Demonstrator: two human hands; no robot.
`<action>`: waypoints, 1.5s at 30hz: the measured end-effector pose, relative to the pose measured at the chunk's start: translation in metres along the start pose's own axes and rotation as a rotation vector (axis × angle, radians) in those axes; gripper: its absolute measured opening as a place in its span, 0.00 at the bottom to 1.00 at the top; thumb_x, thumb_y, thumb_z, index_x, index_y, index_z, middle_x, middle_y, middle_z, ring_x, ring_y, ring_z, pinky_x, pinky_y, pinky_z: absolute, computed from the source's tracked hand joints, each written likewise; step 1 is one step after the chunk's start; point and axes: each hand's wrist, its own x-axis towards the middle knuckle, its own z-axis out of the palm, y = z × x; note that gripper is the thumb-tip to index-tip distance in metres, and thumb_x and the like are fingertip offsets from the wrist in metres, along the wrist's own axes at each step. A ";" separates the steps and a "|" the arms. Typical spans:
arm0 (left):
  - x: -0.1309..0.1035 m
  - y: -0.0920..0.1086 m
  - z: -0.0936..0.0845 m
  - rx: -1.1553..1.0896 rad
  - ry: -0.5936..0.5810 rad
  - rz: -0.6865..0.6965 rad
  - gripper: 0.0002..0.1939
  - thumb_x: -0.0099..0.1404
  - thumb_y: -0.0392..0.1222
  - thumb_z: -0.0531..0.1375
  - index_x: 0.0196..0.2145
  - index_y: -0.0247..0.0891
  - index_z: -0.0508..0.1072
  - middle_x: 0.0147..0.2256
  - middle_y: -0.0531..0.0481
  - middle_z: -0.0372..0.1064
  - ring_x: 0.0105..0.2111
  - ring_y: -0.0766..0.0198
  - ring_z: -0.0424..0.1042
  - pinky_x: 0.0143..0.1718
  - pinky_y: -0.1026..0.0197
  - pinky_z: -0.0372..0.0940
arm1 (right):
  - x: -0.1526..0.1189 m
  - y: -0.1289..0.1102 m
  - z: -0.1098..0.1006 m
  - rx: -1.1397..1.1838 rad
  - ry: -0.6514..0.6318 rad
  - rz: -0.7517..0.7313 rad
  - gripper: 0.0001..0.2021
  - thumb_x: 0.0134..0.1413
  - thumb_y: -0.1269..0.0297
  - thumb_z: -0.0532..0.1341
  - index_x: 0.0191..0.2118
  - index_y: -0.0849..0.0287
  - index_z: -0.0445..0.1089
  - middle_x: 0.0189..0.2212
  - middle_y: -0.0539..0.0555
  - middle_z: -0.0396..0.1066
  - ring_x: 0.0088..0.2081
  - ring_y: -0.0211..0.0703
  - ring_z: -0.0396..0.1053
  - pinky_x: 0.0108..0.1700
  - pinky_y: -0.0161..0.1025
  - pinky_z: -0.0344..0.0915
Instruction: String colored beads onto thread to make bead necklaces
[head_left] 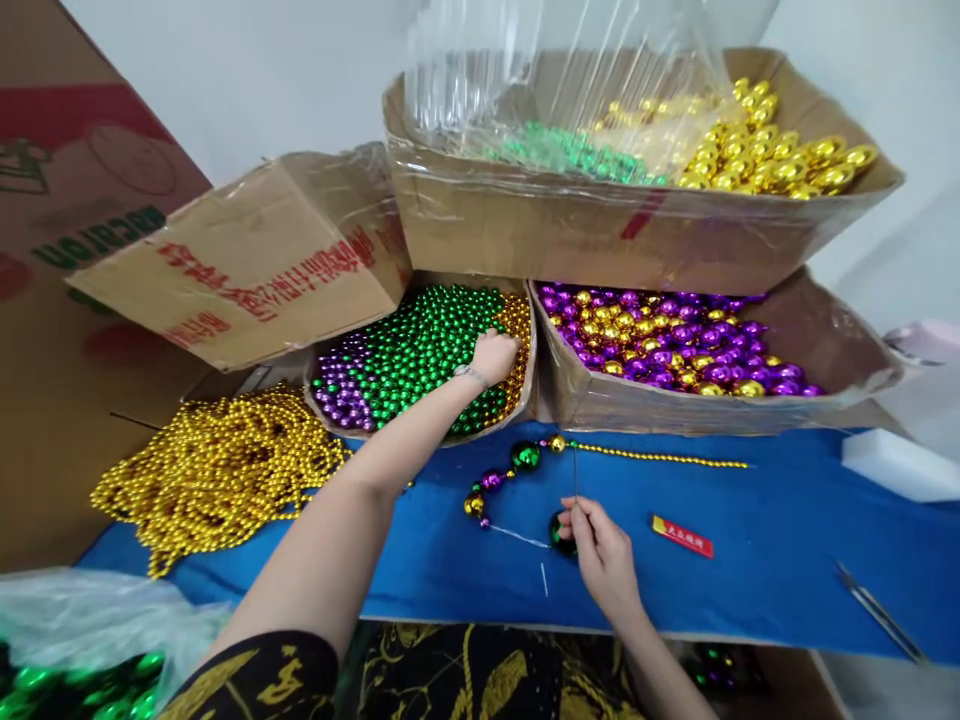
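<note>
My left hand (495, 357) reaches into a cardboard box of small beads, over the border between the green beads (420, 340) and the gold beads (516, 318). Its fingers are curled down, and what they grip is hidden. My right hand (606, 560) pinches a thin needle (575, 478) that points away from me. Against its fingers sits a large dark green bead (559, 532), partly covered. White string (517, 537) runs from that bead to a curved bead strand (526, 456) of purple, gold and green beads on the blue cloth, ending in a row of small gold beads (660, 455).
A heap of gold bead chains (225, 460) lies left. Behind stand a box of purple and gold beads (720, 405) and a raised box (585, 225) with green and gold beads. Rightward are a red packet (682, 537), tweezers (881, 612) and a white foam block (904, 463).
</note>
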 end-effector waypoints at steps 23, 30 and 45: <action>0.036 -0.034 0.002 0.011 -0.009 0.038 0.16 0.65 0.33 0.53 0.47 0.32 0.75 0.48 0.38 0.66 0.43 0.55 0.72 0.43 0.57 0.67 | 0.014 -0.004 0.002 -0.012 -0.010 0.013 0.15 0.66 0.57 0.53 0.40 0.59 0.73 0.30 0.53 0.76 0.27 0.35 0.75 0.32 0.28 0.72; 0.050 -0.016 0.009 0.069 -0.078 0.097 0.17 0.63 0.25 0.49 0.41 0.24 0.76 0.41 0.30 0.69 0.46 0.49 0.69 0.43 0.53 0.66 | 0.015 -0.007 0.000 -0.003 -0.007 0.039 0.16 0.66 0.54 0.53 0.40 0.59 0.73 0.31 0.55 0.76 0.27 0.38 0.76 0.31 0.30 0.74; -0.100 -0.047 -0.057 -0.177 0.303 0.116 0.17 0.68 0.40 0.55 0.53 0.33 0.69 0.54 0.35 0.65 0.53 0.48 0.64 0.54 0.44 0.62 | 0.022 -0.019 0.004 0.004 -0.099 -0.015 0.15 0.67 0.55 0.51 0.41 0.58 0.70 0.23 0.49 0.70 0.24 0.34 0.70 0.29 0.30 0.69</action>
